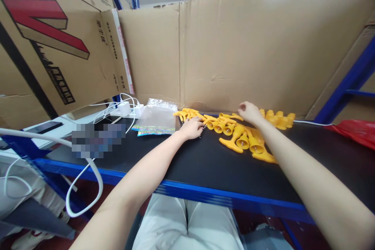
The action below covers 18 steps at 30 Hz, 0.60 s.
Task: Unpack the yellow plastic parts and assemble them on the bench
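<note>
I see yellow, bell-cupped plastic pieces with T-shaped handles [228,129] strewn across the black tabletop [199,168]. I'd judge them light, stiff, slightly slippery, best held by the stem. The left hand [192,128] is at their left end, the right hand [250,112] at their far side; whether either grips, I cannot tell.

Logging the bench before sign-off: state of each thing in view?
Left hand: fingers bent, at the pile's left part; grip unclear.
Right hand: fingers curled, near the pile's back; grip unclear.
Yellow T-handled pieces: lying loose, piled.
Short yellow pieces: clustered at right.
Clear plastic bags: flat, overlapping.
White cable: looped over the front edge.
Red plastic: crumpled.
Cardboard panel: upright, creased.
</note>
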Tool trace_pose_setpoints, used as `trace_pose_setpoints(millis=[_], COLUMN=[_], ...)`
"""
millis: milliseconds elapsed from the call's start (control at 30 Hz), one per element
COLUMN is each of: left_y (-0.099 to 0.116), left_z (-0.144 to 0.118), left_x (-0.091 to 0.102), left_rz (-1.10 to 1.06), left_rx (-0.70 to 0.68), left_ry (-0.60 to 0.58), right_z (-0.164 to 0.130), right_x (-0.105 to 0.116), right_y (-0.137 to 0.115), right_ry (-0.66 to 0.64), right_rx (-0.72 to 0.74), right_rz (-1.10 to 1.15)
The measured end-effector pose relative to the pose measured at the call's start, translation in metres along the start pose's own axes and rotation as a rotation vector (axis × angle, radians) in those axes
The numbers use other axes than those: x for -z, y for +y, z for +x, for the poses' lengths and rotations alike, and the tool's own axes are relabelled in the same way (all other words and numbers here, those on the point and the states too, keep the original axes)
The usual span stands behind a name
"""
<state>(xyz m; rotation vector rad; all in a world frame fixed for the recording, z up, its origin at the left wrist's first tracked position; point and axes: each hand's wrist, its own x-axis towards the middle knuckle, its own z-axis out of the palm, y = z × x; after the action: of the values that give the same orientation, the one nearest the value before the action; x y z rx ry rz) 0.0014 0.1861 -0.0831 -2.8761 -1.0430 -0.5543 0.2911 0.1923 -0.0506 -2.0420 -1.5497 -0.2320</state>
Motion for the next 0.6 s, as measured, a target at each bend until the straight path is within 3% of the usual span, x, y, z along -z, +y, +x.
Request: trace_pose_setpoints(millis=[333,600], left_y=[0.002,0.005], left_z=[-0.002,-0.002], left_x=[0.002,0.004], left_rz=[-0.015,-0.016], left_rx=[-0.01,0.021], left_ry=[0.008,-0.056], right_z=[0.025,0.023], right_x=[-0.02,-0.028], right_y=[-0.013,-0.031], right_ry=[-0.422,-0.499], right_rx=[0.051,0.025], right_rz=[-0.041,-0.1])
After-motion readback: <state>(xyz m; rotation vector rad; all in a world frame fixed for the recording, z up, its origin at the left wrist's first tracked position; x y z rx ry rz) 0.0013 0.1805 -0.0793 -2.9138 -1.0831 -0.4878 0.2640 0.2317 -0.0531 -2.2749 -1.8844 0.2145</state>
